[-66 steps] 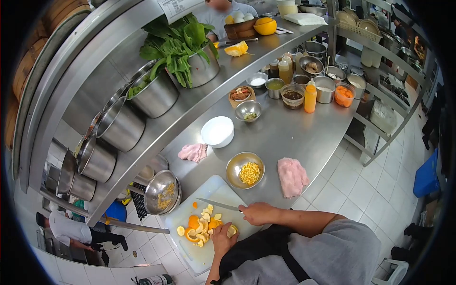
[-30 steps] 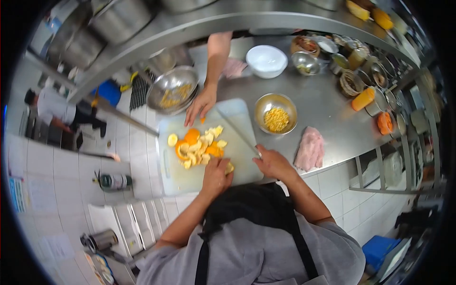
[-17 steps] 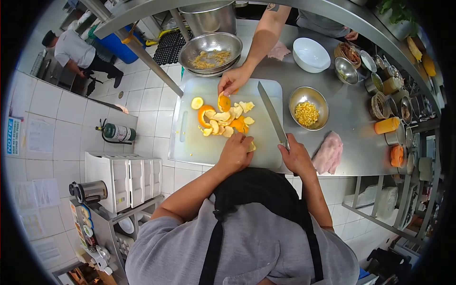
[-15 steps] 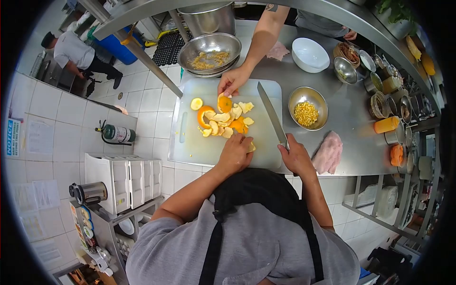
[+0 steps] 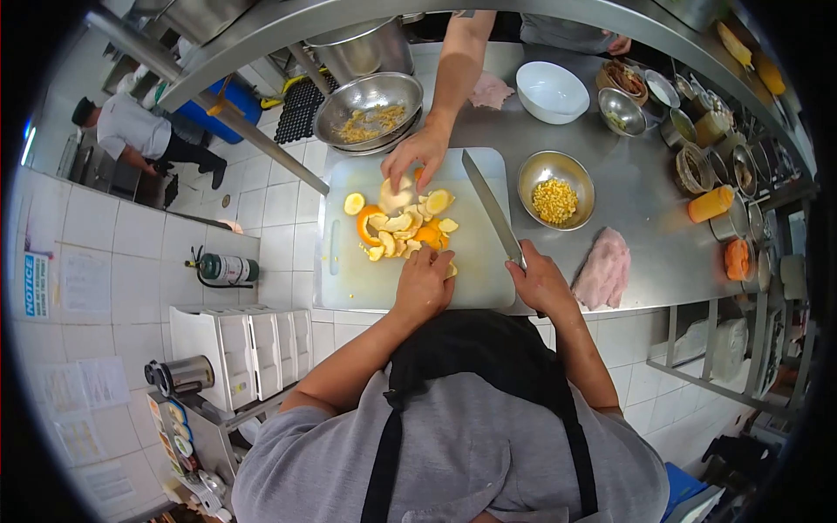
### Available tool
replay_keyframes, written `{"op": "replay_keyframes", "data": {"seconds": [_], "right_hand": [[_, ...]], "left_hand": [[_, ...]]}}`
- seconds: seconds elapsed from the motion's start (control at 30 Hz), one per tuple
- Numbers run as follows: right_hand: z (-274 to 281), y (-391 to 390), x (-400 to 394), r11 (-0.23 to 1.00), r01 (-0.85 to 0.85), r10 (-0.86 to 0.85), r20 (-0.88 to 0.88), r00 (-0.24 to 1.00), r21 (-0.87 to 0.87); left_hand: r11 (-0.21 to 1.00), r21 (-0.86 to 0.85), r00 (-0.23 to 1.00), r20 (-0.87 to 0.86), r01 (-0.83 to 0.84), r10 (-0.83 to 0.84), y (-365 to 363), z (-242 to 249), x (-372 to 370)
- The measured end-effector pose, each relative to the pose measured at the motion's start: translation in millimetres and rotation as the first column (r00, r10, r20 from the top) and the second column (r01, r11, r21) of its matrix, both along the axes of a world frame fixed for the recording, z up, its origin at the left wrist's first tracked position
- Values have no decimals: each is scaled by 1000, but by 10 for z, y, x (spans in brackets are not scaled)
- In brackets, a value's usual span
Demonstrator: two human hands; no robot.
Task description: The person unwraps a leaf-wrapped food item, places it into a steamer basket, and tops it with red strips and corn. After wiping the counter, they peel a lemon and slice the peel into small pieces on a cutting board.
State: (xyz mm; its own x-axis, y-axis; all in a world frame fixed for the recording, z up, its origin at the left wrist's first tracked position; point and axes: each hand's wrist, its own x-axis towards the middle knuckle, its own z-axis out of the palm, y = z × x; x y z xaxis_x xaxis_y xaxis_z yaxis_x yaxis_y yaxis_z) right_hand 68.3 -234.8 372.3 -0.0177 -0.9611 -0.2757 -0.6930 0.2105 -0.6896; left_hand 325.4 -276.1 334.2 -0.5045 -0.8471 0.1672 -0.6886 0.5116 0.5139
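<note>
My right hand [image 5: 542, 284] is wrapped round the handle of a long kitchen knife [image 5: 491, 205], whose blade points away across the white cutting board [image 5: 475, 292]. At the board's near edge my left hand [image 5: 425, 283] has its fingers curled over a yellowish piece of orange peel [image 5: 451, 271], mostly hidden by them. Just beyond my left fingers lies a heap of orange peels [image 5: 399, 225], some with the pale inner side up. A co-worker's hand [image 5: 417, 159] reaches in from the far side and touches a peel in the heap. A round yellow slice [image 5: 354, 204] lies at the left.
A metal bowl of yellow corn kernels [image 5: 555, 201] stands right of the board, with a pale pink piece of meat [image 5: 602, 268] nearer me. A white bowl [image 5: 553, 92] and a steel pan [image 5: 367, 113] stand farther back. Sauce containers [image 5: 711, 204] line the right side.
The co-worker's hand has shifted, its fingers now spread over a pale peel instead of pinching an orange one. My hands stay nearly in place; the view has tilted slightly.
</note>
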Motion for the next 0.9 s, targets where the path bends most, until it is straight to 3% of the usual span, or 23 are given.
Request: {"op": "replay_keyframes", "data": {"seconds": [0.17, 0.43, 0.57, 0.9], "right_hand": [[-15, 22, -17, 999, 47, -47, 20, 999, 10], [-14, 17, -26, 998, 60, -59, 24, 998, -10], [9, 16, -23, 998, 70, -70, 10, 997, -8], [16, 39, -15, 995, 90, -91, -4, 996, -44]], "left_hand": [[1000, -16, 998, -53, -21, 20, 23, -57, 5], [979, 192, 978, -182, -67, 102, 24, -51, -96], [979, 192, 965, -237, -65, 110, -28, -67, -166], [998, -55, 983, -183, -14, 4, 61, -138, -247]]}}
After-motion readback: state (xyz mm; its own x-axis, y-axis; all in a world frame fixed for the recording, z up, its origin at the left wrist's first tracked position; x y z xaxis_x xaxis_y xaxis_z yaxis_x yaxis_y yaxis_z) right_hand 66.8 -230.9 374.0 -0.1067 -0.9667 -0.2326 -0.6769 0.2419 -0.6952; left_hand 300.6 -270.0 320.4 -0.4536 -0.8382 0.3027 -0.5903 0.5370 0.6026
